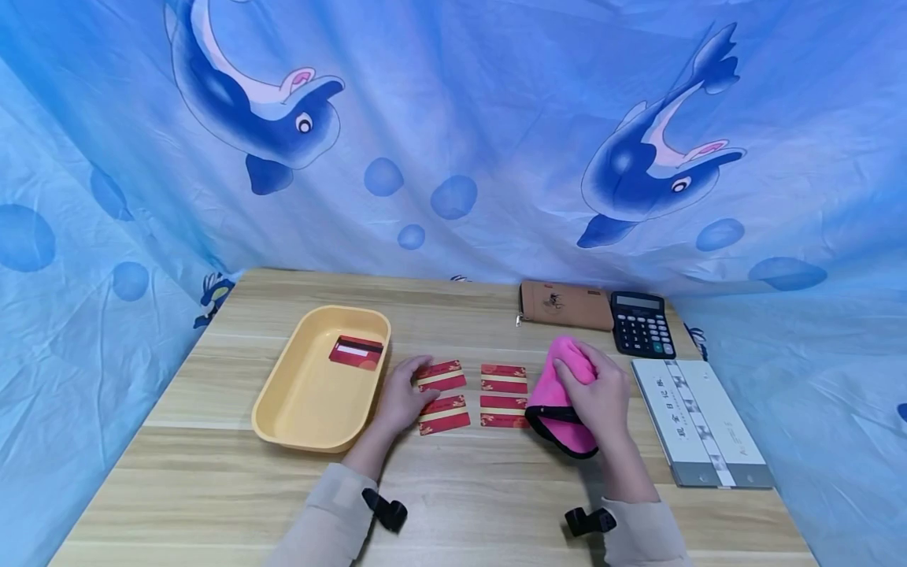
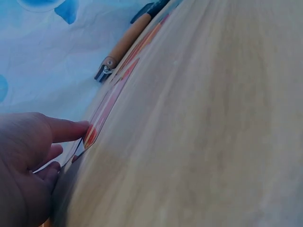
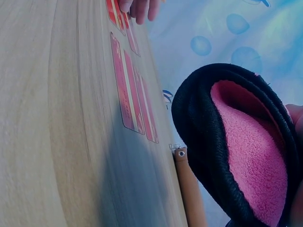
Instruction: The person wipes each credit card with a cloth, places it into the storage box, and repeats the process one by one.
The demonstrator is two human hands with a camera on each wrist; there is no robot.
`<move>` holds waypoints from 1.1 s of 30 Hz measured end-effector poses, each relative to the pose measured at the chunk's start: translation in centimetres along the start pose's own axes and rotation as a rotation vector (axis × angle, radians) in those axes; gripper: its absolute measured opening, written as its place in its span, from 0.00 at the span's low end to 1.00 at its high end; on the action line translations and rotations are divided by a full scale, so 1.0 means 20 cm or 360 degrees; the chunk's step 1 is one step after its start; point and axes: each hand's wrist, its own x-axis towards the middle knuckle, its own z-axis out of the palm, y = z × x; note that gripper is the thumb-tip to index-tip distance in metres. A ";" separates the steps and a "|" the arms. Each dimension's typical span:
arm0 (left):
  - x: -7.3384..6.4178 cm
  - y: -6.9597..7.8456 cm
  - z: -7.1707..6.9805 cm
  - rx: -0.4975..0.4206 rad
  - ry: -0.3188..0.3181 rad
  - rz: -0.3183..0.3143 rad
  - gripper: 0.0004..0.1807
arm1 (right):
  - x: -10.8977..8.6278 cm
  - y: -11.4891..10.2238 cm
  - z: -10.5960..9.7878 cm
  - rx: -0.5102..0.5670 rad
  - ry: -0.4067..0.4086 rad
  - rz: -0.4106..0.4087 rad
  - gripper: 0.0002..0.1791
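My right hand (image 1: pixel 602 390) grips a pink fleecy pouch (image 1: pixel 553 386) by its side. Its black-trimmed mouth faces down towards me, and in the right wrist view the pink lining (image 3: pixel 255 156) shows inside. My left hand (image 1: pixel 406 398) rests at the left edge of the red-and-gold cards, thumb on the near left card (image 1: pixel 444 415) and fingers at the far left card (image 1: pixel 442 376). In the left wrist view a fingertip touches a card's end (image 2: pixel 92 132). To the right lie a far right card (image 1: pixel 504 379) and a near right card (image 1: pixel 503 412), the latter partly overlapped by the pouch.
Left of the cards stands a yellow tray (image 1: pixel 283 425) with one red card (image 1: pixel 357 353) inside. At the back right are a brown zip wallet (image 1: pixel 574 307) and a black calculator (image 1: pixel 643 324). A white-and-grey notebook (image 1: pixel 697 421) lies along the table's right edge.
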 end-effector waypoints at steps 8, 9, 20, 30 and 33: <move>0.01 -0.01 -0.01 0.0171 -0.0013 0.0086 0.35 | -0.01 0.00 0.00 -0.0010 -0.0015 0.0033 0.28; 0.01 0.00 -0.01 0.0209 -0.0021 0.0094 0.34 | -0.01 0.00 0.00 -0.0010 -0.0015 0.0039 0.28; 0.00 0.02 0.01 0.0342 -0.0076 0.0079 0.26 | -0.03 0.00 0.00 0.0001 -0.0037 0.0076 0.28; -0.02 0.01 0.04 0.0045 -0.0008 0.0197 0.26 | -0.03 0.00 0.01 0.0003 -0.0079 0.0083 0.29; -0.02 0.03 0.04 0.0020 0.0043 0.0198 0.29 | -0.03 0.00 0.02 0.0013 -0.0093 0.0059 0.28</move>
